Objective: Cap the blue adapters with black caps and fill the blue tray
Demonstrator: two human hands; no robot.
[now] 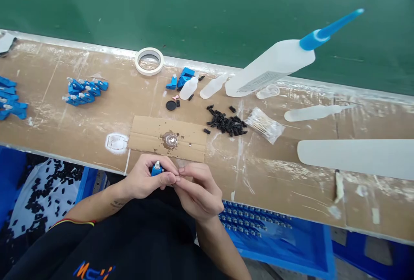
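My left hand (149, 177) is closed around a small blue plastic part (157, 168) with a whitish tip, held over the table's near edge. Against its fingertips, my right hand (200, 189) is pinched; whatever lies between those fingers is hidden. Just beyond both hands is a cardboard piece (139, 133) bearing a small puddle of clear liquid (170, 140). To its right lies a pile of small black parts (228, 122). Similar blue parts (84, 91) stand in a group at the left.
Behind the cardboard are a tape roll (139, 61), small white bottles (189, 88) and a large white bottle (274, 64) with a blue nozzle. A bag of cotton swabs (264, 125) lies rightward. Below the table edge, a blue crate (291, 250) holds rows of parts.
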